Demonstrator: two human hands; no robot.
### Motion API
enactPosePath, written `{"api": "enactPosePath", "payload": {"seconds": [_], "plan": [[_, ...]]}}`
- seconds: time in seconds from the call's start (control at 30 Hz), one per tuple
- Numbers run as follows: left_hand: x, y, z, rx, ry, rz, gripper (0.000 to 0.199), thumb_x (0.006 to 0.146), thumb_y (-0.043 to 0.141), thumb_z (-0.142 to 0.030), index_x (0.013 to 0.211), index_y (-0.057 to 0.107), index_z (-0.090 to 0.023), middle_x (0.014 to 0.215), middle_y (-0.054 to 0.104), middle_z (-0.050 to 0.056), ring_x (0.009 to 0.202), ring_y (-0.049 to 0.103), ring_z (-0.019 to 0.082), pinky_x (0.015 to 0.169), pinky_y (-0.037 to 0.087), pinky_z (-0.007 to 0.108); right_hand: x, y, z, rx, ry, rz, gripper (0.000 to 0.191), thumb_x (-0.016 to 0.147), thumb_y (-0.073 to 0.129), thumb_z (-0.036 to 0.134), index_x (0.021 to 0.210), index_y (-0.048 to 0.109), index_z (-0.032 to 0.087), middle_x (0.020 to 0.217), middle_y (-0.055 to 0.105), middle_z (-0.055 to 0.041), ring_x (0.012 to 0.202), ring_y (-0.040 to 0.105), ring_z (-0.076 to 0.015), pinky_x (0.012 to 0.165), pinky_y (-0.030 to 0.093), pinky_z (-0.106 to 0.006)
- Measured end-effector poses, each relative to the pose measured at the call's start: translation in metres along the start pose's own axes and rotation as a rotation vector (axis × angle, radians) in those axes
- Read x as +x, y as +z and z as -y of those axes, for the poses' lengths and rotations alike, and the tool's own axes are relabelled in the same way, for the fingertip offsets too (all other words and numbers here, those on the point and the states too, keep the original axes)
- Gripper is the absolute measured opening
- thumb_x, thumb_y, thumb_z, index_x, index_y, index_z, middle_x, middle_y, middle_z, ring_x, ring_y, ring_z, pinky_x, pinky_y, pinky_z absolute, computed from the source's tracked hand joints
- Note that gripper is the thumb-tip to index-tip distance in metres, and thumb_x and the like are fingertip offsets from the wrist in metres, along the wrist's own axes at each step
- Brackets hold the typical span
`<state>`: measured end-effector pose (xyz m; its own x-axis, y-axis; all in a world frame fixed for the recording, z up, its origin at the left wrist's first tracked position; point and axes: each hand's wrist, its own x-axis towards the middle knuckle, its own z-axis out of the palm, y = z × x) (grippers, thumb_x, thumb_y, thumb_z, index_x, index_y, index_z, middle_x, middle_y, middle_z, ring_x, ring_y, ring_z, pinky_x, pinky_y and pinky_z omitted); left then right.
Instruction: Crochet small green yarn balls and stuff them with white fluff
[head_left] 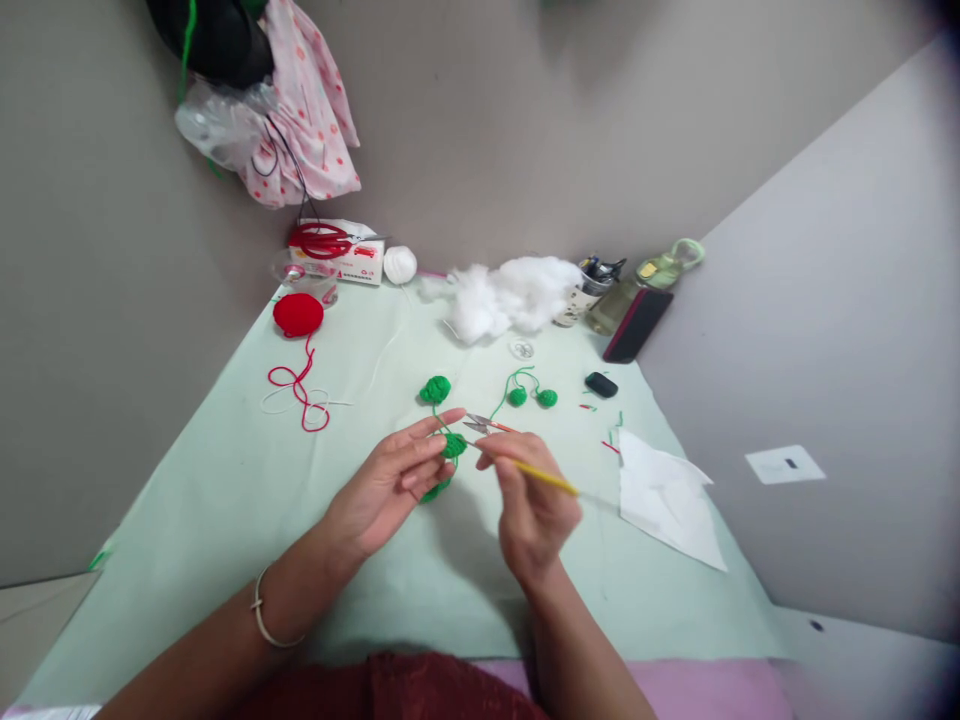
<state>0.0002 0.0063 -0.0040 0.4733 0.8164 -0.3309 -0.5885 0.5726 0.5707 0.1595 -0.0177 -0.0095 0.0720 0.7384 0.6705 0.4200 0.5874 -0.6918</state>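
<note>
Between the fingers of my left hand (pixel 390 480) is a small green crocheted piece (pixel 454 445), with green yarn running from it. My right hand (pixel 534 500) is closed round a crochet hook with a yellow handle (pixel 544 475); its thin tip points at the green piece. Just beyond the hands lies a pair of small scissors (pixel 484 423), partly hidden. A green yarn bundle (pixel 435 390) sits above my left fingertips, and more green yarn (pixel 435 491) shows under that hand. Two small green balls (pixel 517 397) (pixel 547 398) with yarn tails rest farther right.
Along the back stand a red-and-white box (pixel 360 265), white yarn (pixel 400 265), fluffy stuffing (pixel 510 295), a pen cup (pixel 576 303) and a propped phone (pixel 637 325). Red yarn (pixel 298 315) lies left, a black object (pixel 601 385) and white cloth (pixel 667 500) right.
</note>
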Motion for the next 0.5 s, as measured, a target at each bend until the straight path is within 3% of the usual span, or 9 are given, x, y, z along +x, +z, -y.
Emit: {"api": "enactPosePath", "payload": {"seconds": [0.1,0.2,0.3,0.37,0.43,0.5], "plan": [[-0.001,-0.001,-0.002,0.035,0.04,0.013,0.038,0.085,0.078,-0.024,0.123,0.076,-0.02,0.05,0.027,-0.013,0.05,0.023,0.005,0.085,0.049,0.025,0.008,-0.002,0.005,0.25,0.257,-0.041,0.022,0.101,0.054,0.021,0.096,0.075,0.022,0.08,0.071,-0.0032,0.066,0.063,-0.0163,0.07,0.055,-0.036],[-0.002,0.002,-0.001,0.139,0.103,0.018,0.039,0.085,0.078,-0.025,0.124,0.075,-0.022,0.055,0.038,-0.01,0.052,0.028,0.007,0.083,0.049,0.028,0.012,0.001,0.007,0.284,0.309,0.033,0.019,0.1,0.059,0.023,0.095,0.076,0.022,0.089,0.074,-0.0045,0.067,0.064,-0.0152,0.065,0.055,-0.032],[-0.003,0.005,0.002,0.221,0.188,-0.054,0.043,0.082,0.081,-0.027,0.124,0.074,-0.021,0.068,0.052,-0.005,0.058,0.036,0.007,0.066,0.041,0.022,0.008,0.006,0.006,0.156,0.214,0.058,0.021,0.099,0.058,0.015,0.102,0.077,0.025,0.091,0.076,-0.0031,0.07,0.066,-0.0142,0.066,0.055,-0.03],[-0.003,0.006,0.002,0.214,0.209,-0.089,0.046,0.08,0.083,-0.026,0.125,0.074,-0.021,0.07,0.052,-0.005,0.059,0.036,0.006,0.057,0.033,0.019,0.003,0.008,0.004,-0.006,0.044,0.056,0.027,0.096,0.06,0.009,0.109,0.076,0.027,0.096,0.076,-0.0045,0.08,0.069,-0.0162,0.072,0.057,-0.031],[-0.002,0.004,0.002,0.142,0.155,-0.071,0.045,0.08,0.083,-0.026,0.124,0.075,-0.02,0.062,0.044,-0.008,0.055,0.03,0.005,0.058,0.033,0.017,0.0,0.007,0.002,-0.137,-0.127,0.077,0.034,0.093,0.063,0.005,0.115,0.076,0.027,0.105,0.076,-0.0076,0.093,0.07,-0.0193,0.08,0.057,-0.034],[0.0,0.001,0.001,0.045,0.058,-0.025,0.042,0.081,0.081,-0.026,0.122,0.076,-0.017,0.056,0.034,-0.01,0.053,0.025,0.005,0.067,0.042,0.018,0.0,0.004,0.0,-0.121,-0.148,0.071,0.034,0.092,0.062,0.004,0.116,0.075,0.026,0.105,0.076,-0.0083,0.093,0.07,-0.02,0.081,0.057,-0.036]]}}
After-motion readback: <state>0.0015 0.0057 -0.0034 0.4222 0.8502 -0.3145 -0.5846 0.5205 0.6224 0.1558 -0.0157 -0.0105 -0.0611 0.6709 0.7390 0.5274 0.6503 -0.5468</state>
